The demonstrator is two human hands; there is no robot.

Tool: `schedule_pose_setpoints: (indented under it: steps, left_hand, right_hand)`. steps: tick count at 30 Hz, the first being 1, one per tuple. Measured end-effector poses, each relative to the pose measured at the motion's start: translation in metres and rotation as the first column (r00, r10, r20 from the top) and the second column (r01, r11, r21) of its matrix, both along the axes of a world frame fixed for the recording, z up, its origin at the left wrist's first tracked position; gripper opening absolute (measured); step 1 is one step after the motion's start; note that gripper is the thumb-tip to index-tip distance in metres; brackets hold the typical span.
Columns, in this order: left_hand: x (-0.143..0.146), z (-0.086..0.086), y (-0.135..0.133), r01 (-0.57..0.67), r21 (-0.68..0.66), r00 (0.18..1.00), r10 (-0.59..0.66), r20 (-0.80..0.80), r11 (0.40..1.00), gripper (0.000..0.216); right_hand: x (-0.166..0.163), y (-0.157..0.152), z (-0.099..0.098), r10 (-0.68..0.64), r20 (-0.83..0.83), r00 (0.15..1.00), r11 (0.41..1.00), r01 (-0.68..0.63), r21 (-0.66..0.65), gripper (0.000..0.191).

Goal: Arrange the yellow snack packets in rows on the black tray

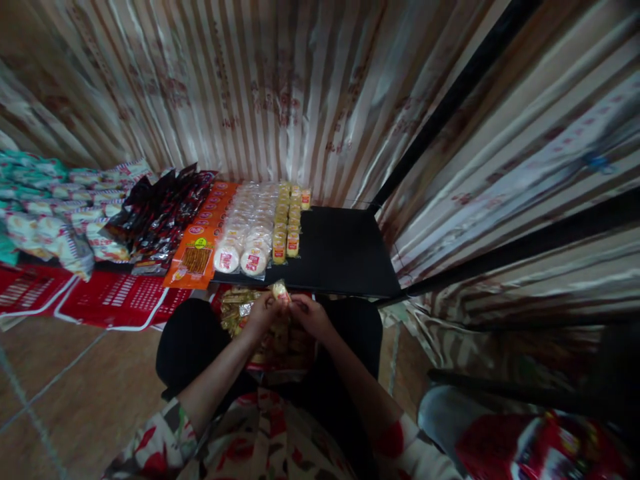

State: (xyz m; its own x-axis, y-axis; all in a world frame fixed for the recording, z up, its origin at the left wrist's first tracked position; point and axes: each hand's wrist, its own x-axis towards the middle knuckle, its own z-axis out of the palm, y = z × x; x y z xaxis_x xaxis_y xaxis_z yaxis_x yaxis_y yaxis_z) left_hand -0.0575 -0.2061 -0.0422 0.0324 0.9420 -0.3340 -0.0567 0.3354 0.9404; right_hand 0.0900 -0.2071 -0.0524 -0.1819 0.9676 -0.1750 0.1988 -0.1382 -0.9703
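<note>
Between my fingertips is a small yellow wrapped snack (279,289), its clear wrapper pointing towards the shelf. My left hand (264,311) grips it from the left, and my right hand (306,313) pinches it from the right; both are closed. Just below them, between my knees, a box (280,375) holds many more gold-wrapped snacks (233,307). Ahead on the black shelf (345,250), similar yellow packets (293,241) stand in two rows. Left of these come rows of round white packaged crackers (254,260).
Orange snack bags (195,257), dark red packets (165,207) and white-green bags (60,200) fill the shelf's left. Red baskets (115,297) sit beneath it. Black metal posts (450,107) slant at right before a striped curtain (300,87). Red packages (545,443) lie lower right.
</note>
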Motion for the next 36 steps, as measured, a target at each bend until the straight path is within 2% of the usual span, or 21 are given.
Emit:
schedule_pose_setpoints:
  steps: [4,7,9,13,16,19,22,26,29,33,36]
  left_hand:
    - [0.016,0.018,0.004,-0.082,-0.056,0.986,0.089,0.138,0.995,0.045]
    - [0.024,0.026,0.008,-0.071,-0.068,0.981,0.082,0.175,0.995,0.071]
    - [0.027,0.029,0.010,-0.033,-0.076,0.983,0.047,0.179,0.997,0.076]
    - [0.032,0.032,0.012,0.008,-0.097,0.987,0.008,0.162,0.995,0.057]
    - [0.043,0.034,0.013,0.006,-0.108,0.985,0.013,0.173,0.994,0.046]
    - [0.057,0.033,0.018,-0.075,-0.121,0.973,0.099,0.208,0.990,0.044]
    - [0.071,0.029,0.027,-0.170,-0.118,0.957,0.192,0.216,0.978,0.041]
    - [0.086,0.027,0.046,-0.185,-0.092,0.962,0.199,0.188,0.978,0.034]
    - [0.095,0.028,0.061,-0.166,-0.062,0.982,0.171,0.081,0.984,0.028]
    - [0.109,0.031,0.078,-0.217,0.085,0.942,0.232,-0.244,0.972,0.035]
    - [0.123,0.031,0.095,-0.137,0.167,0.953,0.176,-0.246,0.976,0.036]
  right_hand:
    - [0.009,-0.004,0.017,-0.099,-0.196,0.975,0.991,0.079,-0.111,0.037]
    - [0.023,0.001,0.028,-0.165,-0.210,0.964,0.981,0.138,-0.140,0.041]
    - [0.036,0.010,0.036,-0.151,-0.175,0.973,0.986,0.134,-0.103,0.038]
    - [0.059,0.030,0.050,-0.111,-0.128,0.986,0.994,0.113,0.011,0.034]
    - [0.065,0.039,0.054,-0.186,-0.145,0.972,0.980,0.194,0.042,0.042]
    - [0.060,0.042,0.049,-0.270,-0.205,0.941,0.960,0.281,0.023,0.048]
    - [0.052,0.041,0.038,-0.275,-0.252,0.928,0.960,0.280,-0.014,0.051]
    - [0.050,0.048,0.027,-0.296,-0.228,0.928,0.953,0.301,-0.011,0.044]
    - [0.059,0.067,0.024,-0.320,-0.218,0.922,0.942,0.335,0.034,0.043]
    - [0.076,0.112,0.024,-0.351,-0.122,0.928,0.926,0.364,0.103,0.042]
    - [0.084,0.152,0.022,-0.392,0.011,0.920,0.904,0.383,0.189,0.039]
